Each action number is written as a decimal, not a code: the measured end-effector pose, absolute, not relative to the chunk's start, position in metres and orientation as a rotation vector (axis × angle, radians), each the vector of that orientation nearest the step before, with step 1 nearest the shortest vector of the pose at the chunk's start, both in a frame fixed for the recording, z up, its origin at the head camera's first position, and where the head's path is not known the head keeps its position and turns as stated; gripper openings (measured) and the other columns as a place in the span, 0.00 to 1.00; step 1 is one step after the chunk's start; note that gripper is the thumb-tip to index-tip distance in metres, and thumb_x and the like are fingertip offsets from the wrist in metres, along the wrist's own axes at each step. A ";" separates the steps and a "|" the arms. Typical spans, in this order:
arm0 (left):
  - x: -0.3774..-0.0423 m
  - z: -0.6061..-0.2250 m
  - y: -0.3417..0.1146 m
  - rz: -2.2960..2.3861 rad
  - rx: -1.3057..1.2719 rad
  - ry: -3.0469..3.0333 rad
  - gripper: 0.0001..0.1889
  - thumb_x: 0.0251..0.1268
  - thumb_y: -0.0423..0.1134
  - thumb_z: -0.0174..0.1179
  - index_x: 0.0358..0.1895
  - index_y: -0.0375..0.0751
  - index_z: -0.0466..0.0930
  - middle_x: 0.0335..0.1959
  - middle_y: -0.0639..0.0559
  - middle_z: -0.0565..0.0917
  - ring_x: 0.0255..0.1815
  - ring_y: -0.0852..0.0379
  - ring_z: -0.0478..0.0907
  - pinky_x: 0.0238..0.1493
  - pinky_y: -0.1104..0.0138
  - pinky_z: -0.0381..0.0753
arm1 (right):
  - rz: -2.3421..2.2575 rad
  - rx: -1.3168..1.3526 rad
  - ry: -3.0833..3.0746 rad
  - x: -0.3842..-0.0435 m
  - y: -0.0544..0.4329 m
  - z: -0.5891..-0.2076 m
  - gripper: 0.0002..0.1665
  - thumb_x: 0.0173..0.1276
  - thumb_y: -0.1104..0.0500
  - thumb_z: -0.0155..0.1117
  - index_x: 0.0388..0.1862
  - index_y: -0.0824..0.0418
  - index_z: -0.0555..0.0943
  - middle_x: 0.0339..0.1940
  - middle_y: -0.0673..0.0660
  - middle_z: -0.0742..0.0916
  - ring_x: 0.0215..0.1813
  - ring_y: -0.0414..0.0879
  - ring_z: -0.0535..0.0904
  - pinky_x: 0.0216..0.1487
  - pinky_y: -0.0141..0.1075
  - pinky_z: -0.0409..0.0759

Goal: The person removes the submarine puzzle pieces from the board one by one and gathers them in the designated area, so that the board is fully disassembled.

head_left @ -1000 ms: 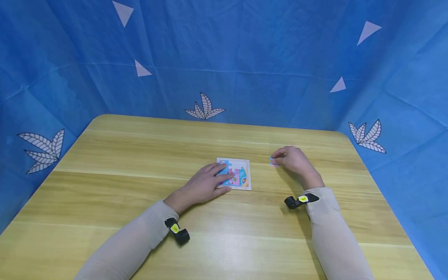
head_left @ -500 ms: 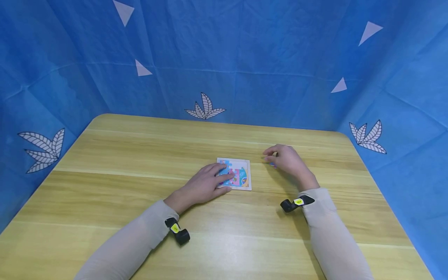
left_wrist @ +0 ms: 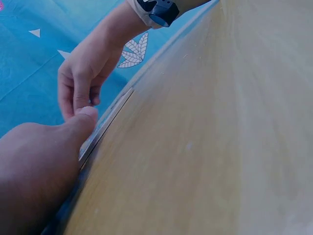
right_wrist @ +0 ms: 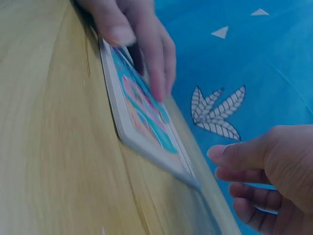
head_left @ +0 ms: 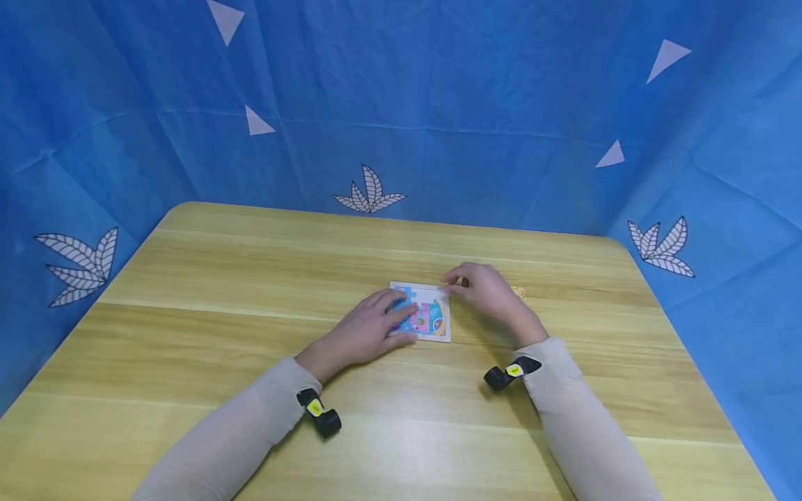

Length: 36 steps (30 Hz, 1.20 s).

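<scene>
Around the centre of the head view, one left hand [head_left: 368, 327] rests, fingers extended, on one framed puzzle [head_left: 434, 320]; one right hand [head_left: 486, 289], fingertips drawn together, grasp unclear, nears its upper-right corner; rightward, one orange piece [head_left: 519, 292] shows.

puzzle tray [head_left: 447, 328] on tabletop [head_left: 413, 410] | left hand [head_left: 368, 327] on its left | right hand [head_left: 487, 289], then loose piece [head_left: 519, 293], rightward | curtain [head_left: 476, 118] behind

The right hand [head_left: 485, 292] has moved left. Its fingertips were well apart from the tray [head_left: 429, 296] and are now at its far right corner. Right of that hand, past its wrist, an orange piece [head_left: 519, 292] now shows.
</scene>
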<state>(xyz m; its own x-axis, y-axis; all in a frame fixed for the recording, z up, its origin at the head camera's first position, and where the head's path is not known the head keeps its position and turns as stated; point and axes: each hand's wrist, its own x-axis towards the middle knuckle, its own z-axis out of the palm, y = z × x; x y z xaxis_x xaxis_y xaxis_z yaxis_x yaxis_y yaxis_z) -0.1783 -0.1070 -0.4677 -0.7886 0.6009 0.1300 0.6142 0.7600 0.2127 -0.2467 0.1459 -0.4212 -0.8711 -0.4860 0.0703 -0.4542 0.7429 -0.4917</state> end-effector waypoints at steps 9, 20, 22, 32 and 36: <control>-0.177 -0.462 -0.106 -0.420 -0.930 -2.842 0.30 0.73 0.60 0.49 0.70 0.46 0.71 0.71 0.40 0.66 0.72 0.44 0.61 0.72 0.53 0.60 | -0.814 -0.881 2.838 -0.245 0.119 -0.420 0.12 0.71 0.58 0.64 0.50 0.57 0.86 0.42 0.51 0.86 0.36 0.43 0.79 0.36 0.38 0.78; -0.163 -0.471 -0.118 -0.406 -0.982 -2.853 0.39 0.68 0.65 0.52 0.72 0.40 0.66 0.72 0.40 0.66 0.72 0.43 0.62 0.73 0.55 0.60 | -0.806 -0.864 2.792 -0.241 0.093 -0.428 0.11 0.71 0.57 0.64 0.49 0.56 0.86 0.43 0.51 0.86 0.42 0.43 0.81 0.44 0.40 0.81; -0.161 -0.470 -0.123 -0.428 -1.024 -2.818 0.39 0.69 0.63 0.53 0.71 0.37 0.67 0.70 0.41 0.68 0.71 0.45 0.64 0.73 0.56 0.59 | -0.800 -0.863 2.796 -0.242 0.092 -0.430 0.11 0.71 0.56 0.64 0.49 0.55 0.86 0.43 0.50 0.86 0.42 0.43 0.81 0.45 0.40 0.81; -0.164 -0.466 -0.126 -0.411 -1.193 -2.771 0.27 0.77 0.51 0.49 0.70 0.38 0.69 0.70 0.47 0.70 0.72 0.48 0.63 0.71 0.59 0.62 | -0.763 -0.895 2.833 -0.245 0.093 -0.431 0.11 0.69 0.56 0.66 0.48 0.56 0.87 0.41 0.50 0.86 0.42 0.42 0.82 0.45 0.39 0.81; -0.164 -0.466 -0.125 -0.414 -1.169 -2.792 0.25 0.78 0.50 0.48 0.70 0.40 0.70 0.70 0.49 0.70 0.72 0.50 0.64 0.70 0.59 0.64 | -0.687 -0.976 2.868 -0.245 0.093 -0.431 0.07 0.69 0.57 0.66 0.43 0.56 0.88 0.42 0.50 0.86 0.42 0.44 0.82 0.46 0.40 0.80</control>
<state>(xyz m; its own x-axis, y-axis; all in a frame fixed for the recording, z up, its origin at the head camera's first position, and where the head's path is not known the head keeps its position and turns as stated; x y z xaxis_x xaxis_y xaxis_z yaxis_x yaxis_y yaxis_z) -0.1636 -0.1250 -0.4658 -0.7039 0.6865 0.1821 0.7099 0.6710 0.2141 -0.2445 0.0928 -0.4313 -0.8021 -0.5876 0.1066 -0.5722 0.7050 -0.4191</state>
